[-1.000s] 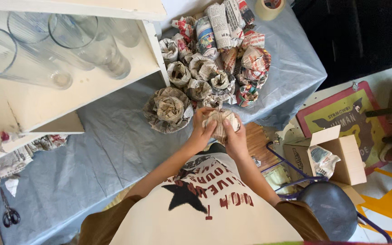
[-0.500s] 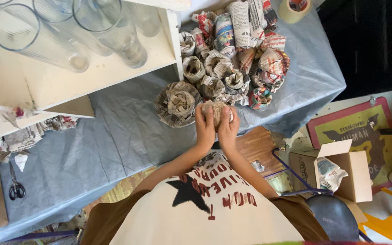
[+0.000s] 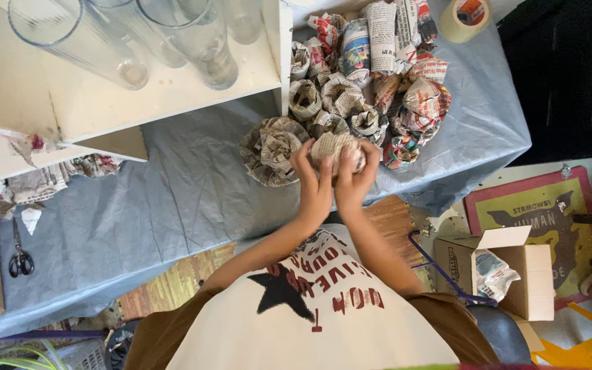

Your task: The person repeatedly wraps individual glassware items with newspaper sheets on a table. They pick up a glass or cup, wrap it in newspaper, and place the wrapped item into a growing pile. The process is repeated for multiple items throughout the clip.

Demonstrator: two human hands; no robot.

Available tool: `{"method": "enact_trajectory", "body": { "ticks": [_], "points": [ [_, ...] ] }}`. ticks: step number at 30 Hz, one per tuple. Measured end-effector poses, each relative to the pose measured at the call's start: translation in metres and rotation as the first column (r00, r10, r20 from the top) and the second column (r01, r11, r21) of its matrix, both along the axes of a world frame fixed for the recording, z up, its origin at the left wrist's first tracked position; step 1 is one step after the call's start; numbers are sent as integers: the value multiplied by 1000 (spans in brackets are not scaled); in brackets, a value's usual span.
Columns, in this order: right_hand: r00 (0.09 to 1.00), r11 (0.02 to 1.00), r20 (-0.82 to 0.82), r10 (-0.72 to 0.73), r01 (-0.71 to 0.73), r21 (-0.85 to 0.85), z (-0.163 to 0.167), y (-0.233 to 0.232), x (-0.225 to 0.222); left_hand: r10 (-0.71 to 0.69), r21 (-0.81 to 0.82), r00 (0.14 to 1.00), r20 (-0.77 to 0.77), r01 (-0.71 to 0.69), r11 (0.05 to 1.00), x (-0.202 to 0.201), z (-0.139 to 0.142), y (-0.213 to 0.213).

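Seen from above, a person's two hands meet at the near edge of a table. The left hand [image 3: 314, 183] and right hand [image 3: 355, 183] press side by side, fingers curled up and over a paper wad [image 3: 332, 146] of crumpled newsprint, each hand clasping one side of it. The wad sits between the fingertips, just above the table and over its near edge.

Just left of the wad, touching the left fingers, lies a paper rosette [image 3: 270, 151], a wider ruffled ring of newsprint. Beyond the hands, a pile of paper rolls [image 3: 368, 75] crowds the far side of the table, some small and cup-shaped, some long and printed in colour. The nearest rolls sit directly behind the wad, close against it. A tape roll [image 3: 465, 18] rests at the far right corner.

The table is covered by a wrinkled blue-grey cloth [image 3: 173, 199]. To the left, a white shelf [image 3: 104, 103] overhangs the cloth and carries tall clear glass vases [image 3: 173, 41] lying on their sides. Scissors [image 3: 19, 255] lie at the far left on the cloth, well apart from the hands. On the floor to the right stands an open cardboard box [image 3: 515, 274].
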State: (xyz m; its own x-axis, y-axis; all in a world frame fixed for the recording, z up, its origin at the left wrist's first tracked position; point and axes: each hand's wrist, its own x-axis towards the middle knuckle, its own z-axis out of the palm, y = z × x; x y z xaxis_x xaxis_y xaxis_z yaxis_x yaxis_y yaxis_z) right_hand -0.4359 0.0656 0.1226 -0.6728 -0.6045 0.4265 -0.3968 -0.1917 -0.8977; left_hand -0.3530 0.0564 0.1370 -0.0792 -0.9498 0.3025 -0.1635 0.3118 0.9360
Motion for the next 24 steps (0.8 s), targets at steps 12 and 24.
{"method": "enact_trajectory", "body": {
  "ticks": [12,24],
  "points": [
    [893,917,298,338,-384,112,9,48,18,-2,352,916,-402,156,923,1,-62,8],
    [841,830,296,452,-518,204,9,42,48,70,398,853,-518,167,902,44,-70,10]
  ]
}}
